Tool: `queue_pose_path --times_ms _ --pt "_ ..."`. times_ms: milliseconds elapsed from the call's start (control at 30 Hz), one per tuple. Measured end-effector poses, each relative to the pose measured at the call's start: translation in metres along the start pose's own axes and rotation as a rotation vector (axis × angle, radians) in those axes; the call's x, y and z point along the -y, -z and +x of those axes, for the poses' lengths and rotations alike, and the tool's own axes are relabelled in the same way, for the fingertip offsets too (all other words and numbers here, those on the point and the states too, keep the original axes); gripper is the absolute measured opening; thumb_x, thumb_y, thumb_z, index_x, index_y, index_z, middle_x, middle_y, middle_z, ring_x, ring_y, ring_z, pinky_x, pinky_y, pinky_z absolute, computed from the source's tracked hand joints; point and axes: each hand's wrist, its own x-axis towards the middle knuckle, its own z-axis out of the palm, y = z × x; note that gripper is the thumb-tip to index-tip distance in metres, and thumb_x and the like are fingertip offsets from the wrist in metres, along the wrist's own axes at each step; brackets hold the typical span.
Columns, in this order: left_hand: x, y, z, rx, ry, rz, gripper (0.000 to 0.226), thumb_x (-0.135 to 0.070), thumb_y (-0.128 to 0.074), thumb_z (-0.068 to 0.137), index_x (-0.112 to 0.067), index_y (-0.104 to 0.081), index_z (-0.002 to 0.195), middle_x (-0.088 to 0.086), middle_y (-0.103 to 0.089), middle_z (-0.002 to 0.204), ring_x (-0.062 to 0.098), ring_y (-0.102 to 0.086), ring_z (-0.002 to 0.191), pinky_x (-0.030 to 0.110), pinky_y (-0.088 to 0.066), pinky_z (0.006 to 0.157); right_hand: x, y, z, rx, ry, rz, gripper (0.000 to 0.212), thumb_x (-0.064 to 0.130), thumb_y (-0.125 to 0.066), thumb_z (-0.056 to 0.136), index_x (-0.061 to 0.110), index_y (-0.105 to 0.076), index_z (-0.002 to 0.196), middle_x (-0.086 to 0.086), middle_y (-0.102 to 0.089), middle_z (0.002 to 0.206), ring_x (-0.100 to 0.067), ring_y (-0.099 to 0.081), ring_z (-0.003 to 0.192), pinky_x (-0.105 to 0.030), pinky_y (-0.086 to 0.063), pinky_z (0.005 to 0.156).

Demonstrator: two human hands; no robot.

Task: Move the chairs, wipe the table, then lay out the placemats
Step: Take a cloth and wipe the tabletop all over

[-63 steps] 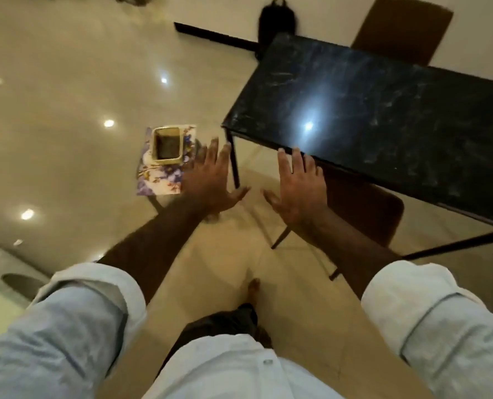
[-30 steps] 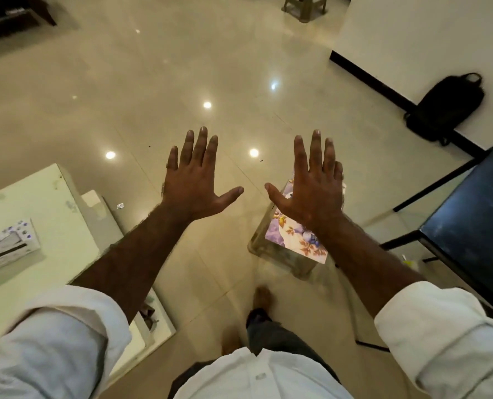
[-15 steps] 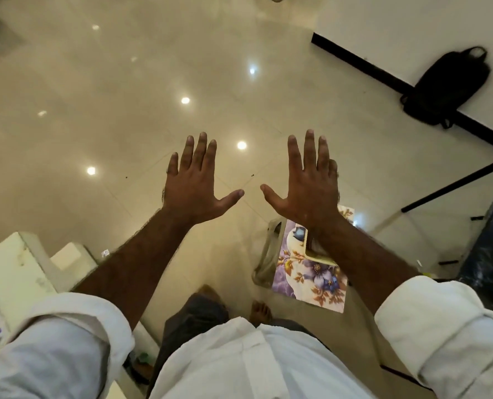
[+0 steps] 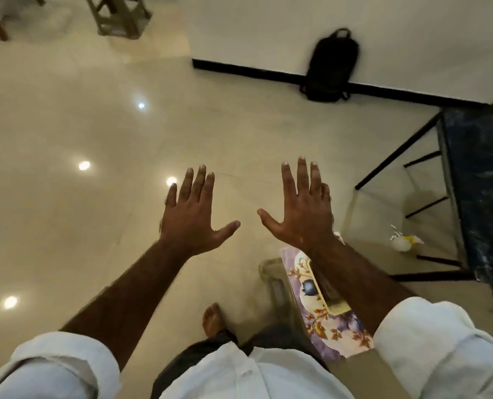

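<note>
Head view: left hand (image 4: 192,217) and right hand (image 4: 301,214), fingers (image 4: 300,180) spread wide, empty.

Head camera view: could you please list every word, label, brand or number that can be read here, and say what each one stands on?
None can be read in this frame.
Floral placemats: a flower and leaf pattern only, no lettering.
Black backpack: blurred, no logo or tag can be made out.
Dark marbled table: pale veining only, no text.
White crumpled item on the floor: too small and blurred to tell.
Left hand and right hand: bare, holding nothing.
</note>
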Motion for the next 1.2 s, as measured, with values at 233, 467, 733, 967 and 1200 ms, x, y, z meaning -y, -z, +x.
queue_pose_path --times_ms 233,467,733,967,1200 --pt "-0.007 0.006 0.160 0.049 -0.292 0.030 0.129 -0.102 -0.030 0.087 -0.014 0.000 0.177 0.004 0.010 0.186 0.028 0.010 0.172 0.062 -0.012 0.136 -0.028 -0.003 0.068 -0.011 -0.290 -0.005 0.115 0.088 -0.043 0.091 0.018 -0.013 0.177 -0.018 -0.003 0.183 -0.044 -0.010 0.168 -0.061 -0.033 0.122" --pt "-0.089 -0.004 0.309 0.115 -0.527 0.072 0.130 -0.103 -0.029 0.086 -0.015 0.004 0.177 0.003 0.014 0.185 0.027 0.013 0.171 0.062 -0.010 0.136 -0.109 -0.025 0.126 0.013 -0.561 0.017 0.117 0.090 -0.042 0.089 0.020 -0.010 0.177 -0.018 -0.002 0.183 -0.044 -0.010 0.168 -0.062 -0.033 0.124" --pt "-0.212 -0.015 0.437 0.164 -0.885 0.080 0.129 -0.100 -0.034 0.087 -0.014 -0.002 0.177 0.004 0.003 0.186 0.029 0.002 0.172 0.062 -0.015 0.135 -0.191 -0.028 0.160 0.029 -0.932 0.016 0.119 0.092 -0.040 0.088 0.022 -0.001 0.177 -0.017 0.006 0.183 -0.044 -0.004 0.169 -0.063 -0.025 0.128" --pt "-0.333 -0.049 0.511 0.288 -1.309 0.112 0.129 -0.101 -0.030 0.086 -0.015 0.000 0.176 0.005 0.006 0.186 0.029 0.004 0.172 0.061 -0.013 0.136 -0.223 -0.039 0.158 0.048 -1.382 -0.034 0.120 0.091 -0.043 0.087 0.022 -0.004 0.177 -0.017 0.002 0.183 -0.044 -0.008 0.168 -0.063 -0.030 0.127" --pt "-0.432 -0.063 0.514 0.370 -1.790 0.185 0.128 -0.102 -0.027 0.086 -0.017 0.002 0.177 0.006 0.007 0.186 0.032 0.004 0.172 0.063 -0.013 0.136 -0.200 -0.031 0.150 -0.008 -1.848 -0.032 0.119 0.090 -0.049 0.086 0.025 -0.008 0.177 -0.014 -0.001 0.184 -0.043 -0.008 0.169 -0.064 -0.025 0.129"
